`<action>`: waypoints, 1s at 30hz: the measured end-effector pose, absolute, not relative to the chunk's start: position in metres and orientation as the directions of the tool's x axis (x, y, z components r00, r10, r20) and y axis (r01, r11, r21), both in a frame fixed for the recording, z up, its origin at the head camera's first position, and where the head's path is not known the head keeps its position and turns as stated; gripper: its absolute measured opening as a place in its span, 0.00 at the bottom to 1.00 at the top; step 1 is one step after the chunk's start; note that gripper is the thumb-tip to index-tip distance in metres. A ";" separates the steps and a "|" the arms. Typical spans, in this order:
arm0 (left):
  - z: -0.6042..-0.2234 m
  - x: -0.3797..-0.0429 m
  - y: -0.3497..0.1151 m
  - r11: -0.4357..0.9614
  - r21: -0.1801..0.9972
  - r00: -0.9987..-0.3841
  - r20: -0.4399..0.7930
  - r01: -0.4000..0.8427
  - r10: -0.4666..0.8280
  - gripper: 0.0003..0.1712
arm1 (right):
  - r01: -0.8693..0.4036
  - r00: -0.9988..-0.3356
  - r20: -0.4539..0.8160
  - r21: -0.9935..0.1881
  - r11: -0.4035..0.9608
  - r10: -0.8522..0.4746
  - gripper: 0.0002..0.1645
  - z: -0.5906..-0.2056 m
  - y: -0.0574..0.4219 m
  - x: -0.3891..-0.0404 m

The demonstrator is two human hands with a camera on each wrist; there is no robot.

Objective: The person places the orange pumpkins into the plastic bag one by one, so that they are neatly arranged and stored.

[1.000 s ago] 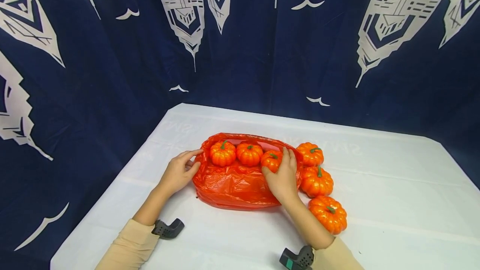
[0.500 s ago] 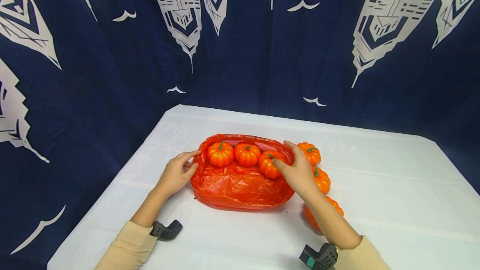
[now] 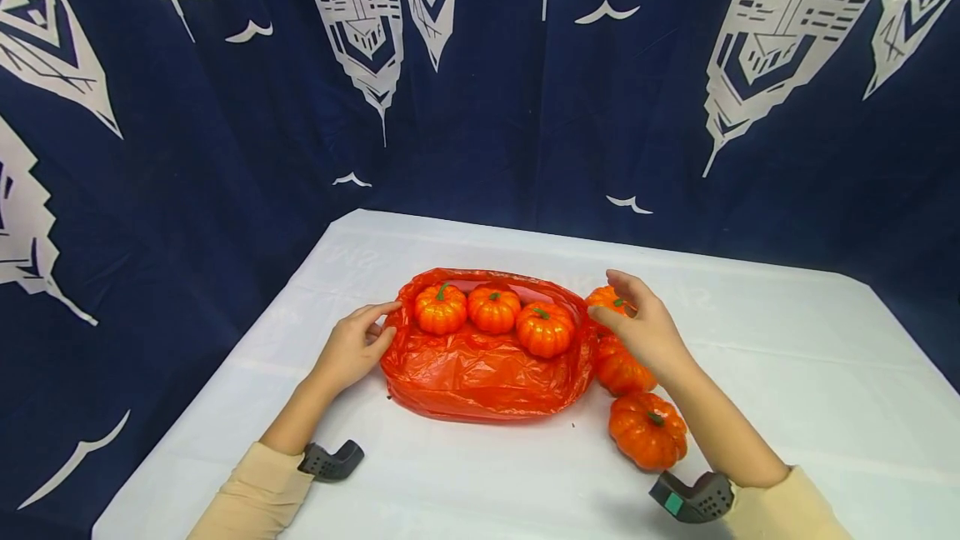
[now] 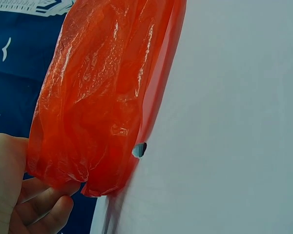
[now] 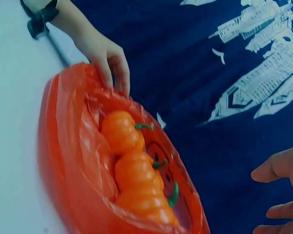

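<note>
Head view: pinching left rim of red bag (image 3: 480, 382) with left grip (image 3: 354, 350); holding right grip (image 3: 652, 333) empty, fingers parted, near loose pumpkins (image 3: 643, 436) right of centre. Centre frame, inside bag on white counter (image 3: 795, 373): three bagged pumpkins (image 3: 441, 311) in row. Probably light, rigid, slick; best cupped round sides. Bag likely flimsy. Versus earlier frame: right grip clear of rightmost bagged pumpkin (image 3: 545, 332), shifted rightward.

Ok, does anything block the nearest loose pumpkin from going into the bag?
Only the right side of the red bag itself stands between the nearest loose pumpkin and the bag's open mouth; the pumpkin would probably need lifting over that edge.
</note>
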State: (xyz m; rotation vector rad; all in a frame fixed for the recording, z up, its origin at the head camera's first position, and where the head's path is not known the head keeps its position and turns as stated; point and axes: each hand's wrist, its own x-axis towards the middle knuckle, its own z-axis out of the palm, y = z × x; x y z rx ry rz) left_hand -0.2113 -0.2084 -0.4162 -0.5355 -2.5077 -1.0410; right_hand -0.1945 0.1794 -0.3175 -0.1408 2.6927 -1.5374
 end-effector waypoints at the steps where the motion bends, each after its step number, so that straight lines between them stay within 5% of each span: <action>1: -0.416 -0.211 -0.208 0.655 0.587 -0.859 0.471 0.476 0.201 0.23 | -0.065 -0.995 0.016 -0.862 0.502 -0.101 0.41 -0.317 0.182 -0.195; 13: -0.417 -0.212 -0.209 0.653 0.587 -0.857 0.475 0.478 0.201 0.23 | -0.067 -0.993 0.014 -0.881 0.469 -0.116 0.41 -0.316 0.213 -0.216; 30: -0.417 -0.212 -0.209 0.652 0.584 -0.854 0.476 0.484 0.209 0.22 | -0.149 -0.952 0.025 -0.910 0.388 -0.305 0.40 -0.324 0.240 -0.251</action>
